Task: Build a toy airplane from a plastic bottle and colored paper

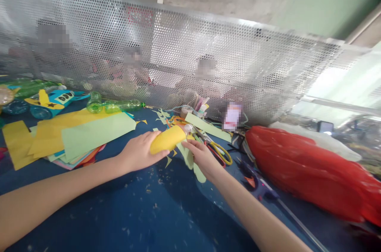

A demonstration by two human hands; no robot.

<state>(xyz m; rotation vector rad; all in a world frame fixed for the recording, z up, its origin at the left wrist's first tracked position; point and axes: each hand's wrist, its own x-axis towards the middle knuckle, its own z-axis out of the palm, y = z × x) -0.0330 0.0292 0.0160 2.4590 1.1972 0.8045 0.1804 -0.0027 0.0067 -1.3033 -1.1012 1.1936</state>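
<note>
My left hand point(141, 151) is wrapped around a plastic bottle point(169, 139) covered in yellow paper, held tilted above the blue table. The bottle's clear neck point(188, 128) points up and to the right. Just below that neck, my right hand point(204, 158) is closed in a pinch on a pale green paper piece point(186, 156). Another rounded pale green piece point(199, 173) shows under the fingers. Scissors with yellow handles point(223, 153) lie just beyond the right hand, beside a red-handled pair point(216, 154).
Coloured paper sheets point(98, 133) are stacked at left. Behind them are a blue-and-yellow bottle plane point(56, 101) and green bottles point(122, 105). A glue gun point(257, 182) and red plastic bag point(303, 172) lie right. A perforated metal screen point(178, 45) stands behind, with people beyond it.
</note>
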